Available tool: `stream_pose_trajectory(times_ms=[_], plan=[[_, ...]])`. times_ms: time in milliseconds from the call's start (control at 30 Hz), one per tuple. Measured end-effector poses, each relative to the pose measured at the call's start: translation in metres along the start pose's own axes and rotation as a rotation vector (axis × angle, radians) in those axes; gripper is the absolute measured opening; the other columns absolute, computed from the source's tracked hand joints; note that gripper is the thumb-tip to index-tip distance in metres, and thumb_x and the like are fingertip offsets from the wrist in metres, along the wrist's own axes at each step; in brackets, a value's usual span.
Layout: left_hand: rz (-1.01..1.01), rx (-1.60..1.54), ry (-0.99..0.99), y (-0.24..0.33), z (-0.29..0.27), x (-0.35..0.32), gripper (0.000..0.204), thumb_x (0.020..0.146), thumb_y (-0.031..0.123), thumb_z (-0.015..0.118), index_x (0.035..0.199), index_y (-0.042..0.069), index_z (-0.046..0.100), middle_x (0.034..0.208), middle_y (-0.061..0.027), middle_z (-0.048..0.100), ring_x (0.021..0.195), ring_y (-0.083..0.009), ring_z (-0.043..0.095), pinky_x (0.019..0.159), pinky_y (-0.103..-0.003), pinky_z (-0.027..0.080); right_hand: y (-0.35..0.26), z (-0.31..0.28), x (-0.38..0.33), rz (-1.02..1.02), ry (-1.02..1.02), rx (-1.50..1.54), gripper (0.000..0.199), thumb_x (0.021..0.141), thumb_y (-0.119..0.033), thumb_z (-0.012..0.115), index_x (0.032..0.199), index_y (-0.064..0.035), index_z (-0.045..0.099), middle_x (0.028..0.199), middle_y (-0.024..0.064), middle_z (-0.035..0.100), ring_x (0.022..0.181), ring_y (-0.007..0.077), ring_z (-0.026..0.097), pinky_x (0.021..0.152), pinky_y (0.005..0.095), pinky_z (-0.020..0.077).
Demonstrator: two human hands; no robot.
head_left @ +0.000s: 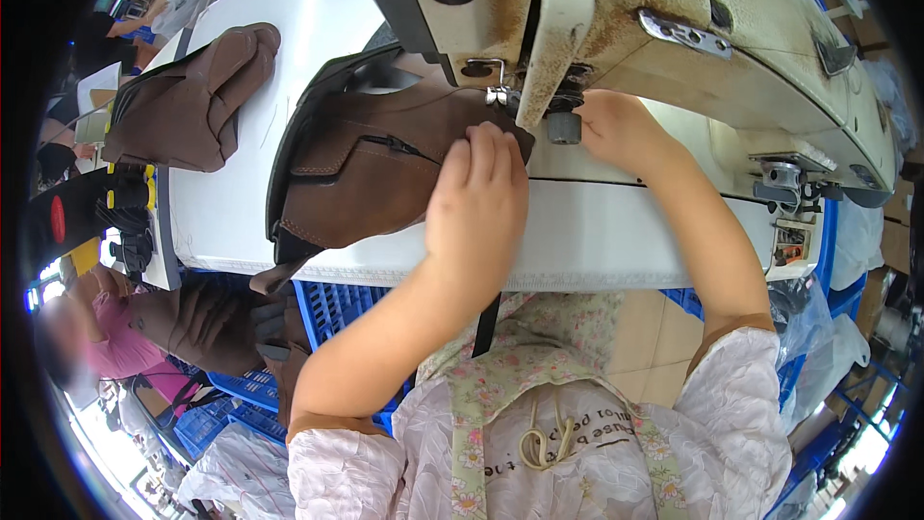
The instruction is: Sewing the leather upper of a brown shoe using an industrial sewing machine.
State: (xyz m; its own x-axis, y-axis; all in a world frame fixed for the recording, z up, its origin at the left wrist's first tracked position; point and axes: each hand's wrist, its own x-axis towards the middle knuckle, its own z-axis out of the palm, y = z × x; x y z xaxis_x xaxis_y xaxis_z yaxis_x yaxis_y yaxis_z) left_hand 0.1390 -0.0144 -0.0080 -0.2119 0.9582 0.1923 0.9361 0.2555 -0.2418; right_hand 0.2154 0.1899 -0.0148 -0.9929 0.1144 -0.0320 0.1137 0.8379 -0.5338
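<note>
A brown leather shoe upper (371, 173) with stitched seams, a dark edge and a small black pull lies on the white sewing table, its right end under the sewing machine's needle area (499, 96). My left hand (481, 193) is closed on its right side, fingers together and bent over the leather. My right hand (621, 130) is beyond the machine head, close to the grey knob (564, 128). Its fingertips are partly hidden by machine parts, so I cannot see whether they hold anything. The sewing machine (664, 29) arches over both the work and the right hand.
Another brown leather piece (197, 101) lies at the table's left. Below it, more brown pieces (207, 323) hang over blue crates (245, 390). A person in pink (130, 327) is at the far left. Clear plastic bags (818, 356) hang at the right.
</note>
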Motion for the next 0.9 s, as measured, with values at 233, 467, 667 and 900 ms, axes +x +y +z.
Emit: stream_pose_trajectory(times_ms=[233, 467, 667, 900], plan=[[-0.046, -0.081, 0.076, 0.000, 0.003, -0.007, 0.040, 0.077, 0.014, 0.058, 0.112, -0.005, 0.064, 0.119, -0.0210, 0.065, 0.113, -0.0301, 0.060, 0.100, -0.039, 0.044, 0.014, 0.017, 0.001, -0.059, 0.166, 0.094, 0.018, 0.085, -0.015, 0.055, 0.080, 0.0009, 0.062, 0.077, 0.0199, 0.060, 0.080, 0.0398, 0.062, 0.071, 0.0475, 0.0498], [0.030, -0.153, 0.043, -0.012, 0.007, -0.008, 0.048, 0.068, 0.011, 0.061, 0.113, -0.004, 0.064, 0.121, -0.0182, 0.065, 0.116, -0.0277, 0.058, 0.102, -0.040, 0.040, 0.004, 0.003, 0.006, 0.040, -0.007, -0.038, 0.016, 0.088, -0.010, 0.052, 0.099, -0.0138, 0.062, 0.103, 0.0171, 0.061, 0.094, 0.0360, 0.063, 0.081, 0.0434, 0.0513], [0.055, -0.179, 0.036, -0.017, 0.006, -0.005, 0.052, 0.065, 0.011, 0.063, 0.115, -0.004, 0.064, 0.122, -0.0182, 0.065, 0.117, -0.0274, 0.057, 0.104, -0.040, 0.039, 0.009, 0.004, 0.002, 0.052, -0.108, -0.106, 0.043, 0.090, -0.005, 0.049, 0.121, -0.0272, 0.068, 0.125, 0.0125, 0.065, 0.105, 0.0313, 0.066, 0.088, 0.0391, 0.0539], [0.079, -0.194, 0.056, -0.027, 0.009, -0.004, 0.052, 0.064, 0.011, 0.064, 0.114, -0.005, 0.065, 0.123, -0.0181, 0.065, 0.113, -0.0264, 0.057, 0.104, -0.039, 0.039, 0.006, 0.003, 0.003, 0.057, -0.089, -0.071, 0.037, 0.088, -0.006, 0.050, 0.116, -0.0222, 0.069, 0.110, 0.0100, 0.069, 0.097, 0.0308, 0.067, 0.079, 0.0403, 0.0545]])
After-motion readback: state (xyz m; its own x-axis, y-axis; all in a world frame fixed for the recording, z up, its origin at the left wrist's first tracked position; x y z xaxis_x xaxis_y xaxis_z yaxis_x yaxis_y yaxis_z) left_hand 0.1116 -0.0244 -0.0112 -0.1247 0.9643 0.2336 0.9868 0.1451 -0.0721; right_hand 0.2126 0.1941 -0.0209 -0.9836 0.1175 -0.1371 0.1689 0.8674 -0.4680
